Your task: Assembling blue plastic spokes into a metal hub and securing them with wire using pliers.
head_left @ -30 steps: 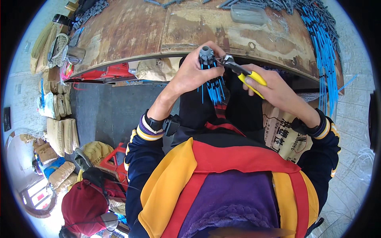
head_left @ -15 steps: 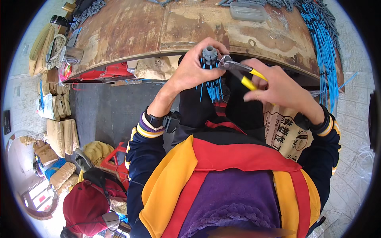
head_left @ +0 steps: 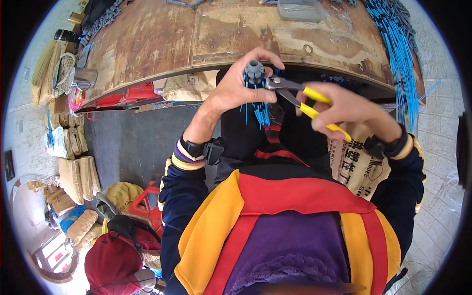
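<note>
My left hand (head_left: 235,86) is wrapped round a grey ribbed plastic part (head_left: 254,73), held upright over my lap by the table edge. Several thin blue strands (head_left: 261,115) hang down from it below my fingers. In my right hand (head_left: 346,108) are cutting pliers (head_left: 285,86) with yellow handles, spread apart. Their metal jaws sit against the right side of the grey part, near my left thumb. What lies between the jaws is too small to make out.
The worn wooden table (head_left: 236,34) spans the far side, with a clear plastic box (head_left: 301,10) on it. Bundled blue strands (head_left: 393,59) hang over its right end. A metal cup (head_left: 83,78) stands at left. A printed sack (head_left: 359,157) lies beside my right leg.
The pliers' handles have spread wider and my right hand has moved slightly down and right. The grey part has shifted a little left in my left hand.
</note>
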`<state>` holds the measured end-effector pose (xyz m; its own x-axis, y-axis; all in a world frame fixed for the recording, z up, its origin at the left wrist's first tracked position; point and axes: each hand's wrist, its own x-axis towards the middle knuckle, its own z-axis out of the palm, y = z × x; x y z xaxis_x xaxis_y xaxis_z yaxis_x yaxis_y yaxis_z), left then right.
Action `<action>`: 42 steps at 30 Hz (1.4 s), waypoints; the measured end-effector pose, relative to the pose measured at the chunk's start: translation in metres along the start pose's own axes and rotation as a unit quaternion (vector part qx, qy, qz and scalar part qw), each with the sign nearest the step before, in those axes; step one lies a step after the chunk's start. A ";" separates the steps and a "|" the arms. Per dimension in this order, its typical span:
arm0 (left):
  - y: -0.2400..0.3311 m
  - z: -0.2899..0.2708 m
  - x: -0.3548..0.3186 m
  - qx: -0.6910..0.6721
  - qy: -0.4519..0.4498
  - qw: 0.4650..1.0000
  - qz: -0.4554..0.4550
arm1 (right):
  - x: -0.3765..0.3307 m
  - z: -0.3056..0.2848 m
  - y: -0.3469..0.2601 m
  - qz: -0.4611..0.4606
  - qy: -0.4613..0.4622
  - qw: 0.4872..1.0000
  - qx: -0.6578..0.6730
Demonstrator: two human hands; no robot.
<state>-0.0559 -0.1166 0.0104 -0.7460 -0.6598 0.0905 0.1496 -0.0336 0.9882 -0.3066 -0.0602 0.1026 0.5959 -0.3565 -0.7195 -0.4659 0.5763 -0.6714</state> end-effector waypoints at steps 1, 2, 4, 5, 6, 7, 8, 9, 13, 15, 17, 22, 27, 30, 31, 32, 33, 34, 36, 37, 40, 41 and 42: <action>-0.002 0.000 0.004 -0.001 -0.004 1.000 0.004 | -0.001 0.003 0.002 0.001 0.006 1.000 -0.001; -0.004 0.001 0.007 0.029 0.019 0.999 0.025 | 0.000 0.010 0.008 -0.059 0.103 0.988 -0.101; -0.004 0.005 0.005 0.097 0.070 0.991 0.054 | 0.008 0.023 0.022 -0.180 0.275 0.900 -0.287; -0.001 0.008 0.004 0.100 0.069 0.991 0.052 | 0.010 0.022 0.023 -0.183 0.275 0.900 -0.284; 0.004 0.012 0.003 0.043 0.094 0.994 0.028 | 0.012 0.018 0.024 -0.248 0.334 0.823 -0.388; 0.010 0.015 0.003 -0.014 0.117 0.993 0.004 | 0.014 0.014 0.025 -0.305 0.386 0.725 -0.482; 0.012 0.017 0.002 -0.072 0.144 0.987 -0.021 | 0.016 0.012 0.022 -0.355 0.426 0.610 -0.566; 0.011 0.013 0.003 -0.070 0.143 0.987 -0.022 | 0.015 0.008 0.017 -0.356 0.427 0.610 -0.565; 0.005 0.001 0.007 -0.014 0.024 0.998 0.051 | -0.002 0.001 -0.007 -0.008 0.013 0.999 0.031; 0.005 0.004 0.005 -0.024 0.048 0.999 0.004 | 0.001 0.011 0.002 -0.124 0.205 0.944 -0.227; 0.008 0.007 0.004 -0.028 0.059 0.998 -0.025 | 0.007 0.013 0.010 -0.176 0.291 0.875 -0.343; 0.008 0.002 0.006 -0.031 0.076 0.997 0.005 | 0.007 0.000 0.003 -0.262 0.323 0.816 -0.402; 0.008 -0.002 0.001 -0.012 0.015 0.999 0.028 | -0.003 0.018 -0.007 -0.137 0.245 0.919 -0.278; 0.009 0.006 -0.003 -0.024 0.050 0.998 0.012 | 0.009 0.016 0.003 -0.251 0.374 0.773 -0.446; 0.009 0.008 -0.002 -0.017 0.080 0.997 0.007 | 0.017 0.010 0.008 -0.301 0.409 0.706 -0.494; 0.009 0.009 -0.002 -0.009 0.110 0.994 0.001 | 0.024 0.007 0.012 -0.349 0.439 0.630 -0.537; 0.008 0.009 -0.004 -0.009 0.113 0.994 0.000 | 0.033 0.009 0.018 -0.350 0.437 0.632 -0.536; 0.007 0.008 -0.007 -0.002 0.118 0.993 0.020 | 0.043 0.012 0.024 -0.299 0.377 0.778 -0.403; 0.005 0.006 -0.015 0.012 0.131 0.989 0.060 | 0.056 0.020 0.030 -0.155 0.206 0.962 -0.092; 0.005 0.004 -0.018 0.013 0.137 0.989 0.058 | 0.054 0.022 0.028 -0.154 0.199 0.963 -0.093; 0.006 -0.004 -0.020 0.084 0.047 0.995 0.010 | 0.038 0.021 0.020 -0.176 0.183 0.958 -0.130; 0.005 -0.004 -0.018 0.085 0.046 0.995 0.009 | 0.035 0.020 0.017 -0.176 0.184 0.958 -0.129; 0.004 -0.003 -0.016 0.067 0.048 0.997 0.011 | 0.032 0.019 0.015 -0.176 0.180 0.961 -0.114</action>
<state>-0.0409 -0.1086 0.0122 -0.6770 -0.7281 0.1073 0.0725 0.0791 0.9942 -0.2821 -0.0489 0.0733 0.4966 -0.7549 -0.4284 -0.4331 0.2122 -0.8760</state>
